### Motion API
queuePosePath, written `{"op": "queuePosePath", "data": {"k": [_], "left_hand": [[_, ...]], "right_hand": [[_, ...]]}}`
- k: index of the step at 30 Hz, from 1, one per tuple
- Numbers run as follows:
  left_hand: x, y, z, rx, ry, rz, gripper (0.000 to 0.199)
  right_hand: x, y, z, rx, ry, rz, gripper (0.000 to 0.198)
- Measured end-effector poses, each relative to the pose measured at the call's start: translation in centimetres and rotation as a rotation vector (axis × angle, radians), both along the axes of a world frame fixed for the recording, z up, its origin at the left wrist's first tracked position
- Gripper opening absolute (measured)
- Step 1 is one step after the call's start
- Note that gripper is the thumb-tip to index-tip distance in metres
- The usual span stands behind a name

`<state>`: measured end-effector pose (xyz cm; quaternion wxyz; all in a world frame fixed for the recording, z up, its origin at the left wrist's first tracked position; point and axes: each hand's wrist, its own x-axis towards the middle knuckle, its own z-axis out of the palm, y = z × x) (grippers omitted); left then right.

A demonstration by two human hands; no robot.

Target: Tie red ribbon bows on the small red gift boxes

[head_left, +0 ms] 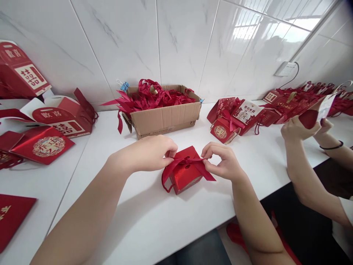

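In front of the cardboard carton [165,119] sits a shiny red gift box [184,179], a red ribbon [188,161] across its top; the left hand [154,154] pinches one side of the ribbon, the right hand [224,161] the other; more red boxes [220,130] lie right of the carton

Glossy paper box [182,178], satiny ribbon [188,161]
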<state>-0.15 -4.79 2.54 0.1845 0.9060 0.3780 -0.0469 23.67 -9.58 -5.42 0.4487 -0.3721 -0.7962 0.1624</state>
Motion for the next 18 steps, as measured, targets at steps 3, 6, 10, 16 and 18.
{"op": "queuePosePath", "data": {"k": [3, 6, 10, 16, 18], "left_hand": [[-0.1, 0.1, 0.0, -0.013, 0.011, -0.002, 0.015], [-0.3, 0.2, -0.1, -0.035, 0.021, -0.004, 0.014], [-0.3, 0.3, -0.2, -0.067, 0.025, 0.001, 0.011], [-0.3, 0.4, -0.2, -0.101, 0.032, 0.015, 0.012], [-0.3, 0.6, -0.3, -0.122, 0.034, 0.019, 0.011]], "right_hand": [[0.2, -0.1, 0.1, 0.001, -0.018, 0.007, 0.018], [0.4, -0.1, 0.1, -0.008, -0.038, 0.016, 0.018], [0.5, -0.1, 0.1, -0.035, -0.05, 0.016, 0.018], [1.0, -0.1, 0.0, -0.09, -0.075, 0.038, 0.016], [1.2, -0.1, 0.0, -0.093, -0.081, 0.035, 0.016]]}}
